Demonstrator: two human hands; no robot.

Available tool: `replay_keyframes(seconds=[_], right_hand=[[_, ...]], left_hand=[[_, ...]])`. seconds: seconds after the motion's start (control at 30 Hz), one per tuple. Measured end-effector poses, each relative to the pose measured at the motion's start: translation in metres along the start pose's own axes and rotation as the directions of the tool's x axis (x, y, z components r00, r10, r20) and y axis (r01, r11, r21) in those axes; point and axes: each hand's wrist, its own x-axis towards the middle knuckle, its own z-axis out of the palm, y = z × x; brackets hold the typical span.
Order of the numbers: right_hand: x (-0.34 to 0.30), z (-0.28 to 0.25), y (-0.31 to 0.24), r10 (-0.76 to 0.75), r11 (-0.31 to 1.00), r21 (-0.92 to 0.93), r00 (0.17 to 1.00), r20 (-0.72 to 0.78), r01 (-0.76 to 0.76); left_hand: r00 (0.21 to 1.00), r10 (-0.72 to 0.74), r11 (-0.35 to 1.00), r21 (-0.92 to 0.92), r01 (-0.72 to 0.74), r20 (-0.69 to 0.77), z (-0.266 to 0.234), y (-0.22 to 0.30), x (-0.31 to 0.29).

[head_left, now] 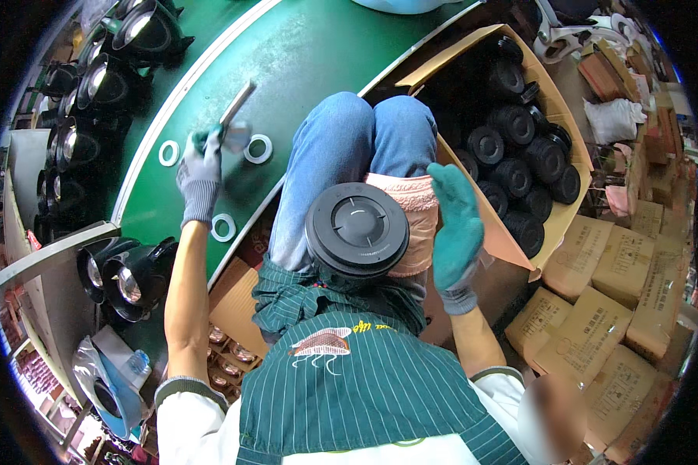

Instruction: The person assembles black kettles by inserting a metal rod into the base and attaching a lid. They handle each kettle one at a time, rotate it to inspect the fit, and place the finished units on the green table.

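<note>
A round black lidded container (pixel 357 227) rests on my lap, its ridged lid facing up. My left hand (pixel 202 172), in a grey and green glove, is over the green table and closed around a slim tool with a flat metal shaft (pixel 237 104). A blurred translucent piece (pixel 238 137) shows beside those fingers. White rings lie on the table near that hand: one ring (pixel 169 153) to its left, another ring (pixel 268 149) to its right and a third ring (pixel 223 238) by the wrist. My right hand (pixel 457 232), gloved alike, is open with fingers stretched out beside a pink towel (pixel 419 225) over my right thigh.
On the right, an open carton (pixel 554 221) holds many black round lids (pixel 512 124). Closed brown cartons (pixel 597 325) are stacked beyond it. Black pots with shiny insides (pixel 101 85) line the table's left side, and more pots (pixel 132 279) sit nearer.
</note>
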Motion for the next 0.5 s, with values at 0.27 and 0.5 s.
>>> replay_keyframes(seconds=[0.27, 0.5], right_hand=[[0.022, 0.021, 0.028, -0.098, 0.995, -0.012, 0.993, -0.071, 0.097], [0.032, 0.06, 0.008, 0.022, 0.953, 0.297, 0.988, 0.152, -0.067]], left_hand=[[0.852, 0.415, 0.838, -0.23, -0.494, -0.32, -0.036, 0.015, -0.057], [0.589, 0.774, 0.462, -0.844, -0.272, 0.234, -0.009, 0.12, -0.13]])
